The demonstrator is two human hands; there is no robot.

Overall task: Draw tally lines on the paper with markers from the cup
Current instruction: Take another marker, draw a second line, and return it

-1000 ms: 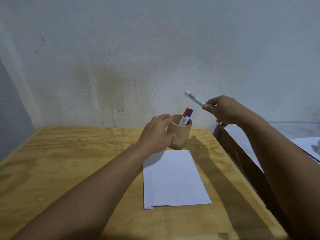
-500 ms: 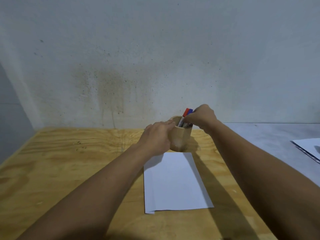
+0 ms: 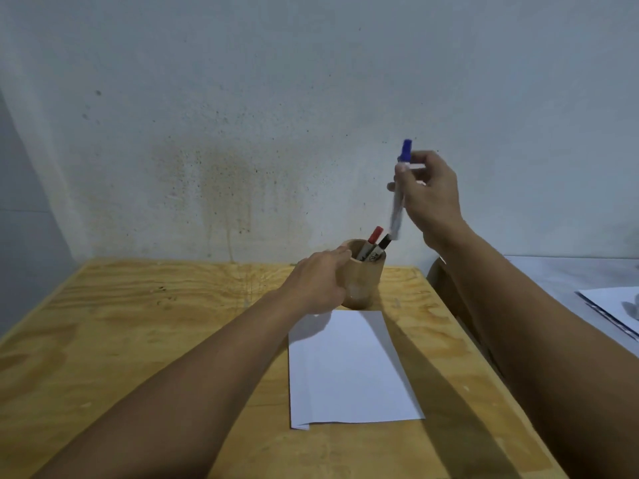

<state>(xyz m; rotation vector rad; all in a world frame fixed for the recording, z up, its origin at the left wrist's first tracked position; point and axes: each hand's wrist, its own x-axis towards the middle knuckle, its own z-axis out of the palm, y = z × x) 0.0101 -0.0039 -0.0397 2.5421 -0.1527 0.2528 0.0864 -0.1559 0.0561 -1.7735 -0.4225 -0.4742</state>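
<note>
Half a second ago the right hand (image 3: 430, 193) was down at the mouth of the cup (image 3: 363, 283), fingers among the marker caps; now it is raised well above and to the right of the cup, pinching a blue-capped marker (image 3: 400, 188) between thumb and fingertips. That marker hangs nearly upright, cap up, its lower end blurred and just clear of the two markers left in the cup. A second ago the same hand held a white marker out to the right, and the cup showed a red and a blue cap; now it shows a red-capped marker (image 3: 374, 235) and a black-capped marker (image 3: 384, 242), both leaning right. The left hand (image 3: 320, 283) stays where it was, wrapped around the left side of the wooden cup with fingers touching its rim. The white paper (image 3: 349, 368) lies flat just in front of the cup, as before, with no marks visible on it and its near left corner folded slightly under. Cup and paper sit on a pale plywood table (image 3: 138, 323) with visible grain and knots, pushed against a grey-white wall (image 3: 276, 98) that is speckled and stained brownish behind the table. To the right of the table lies a grey surface (image 3: 560, 274) with white sheets (image 3: 619, 309) at the frame's edge.
</note>
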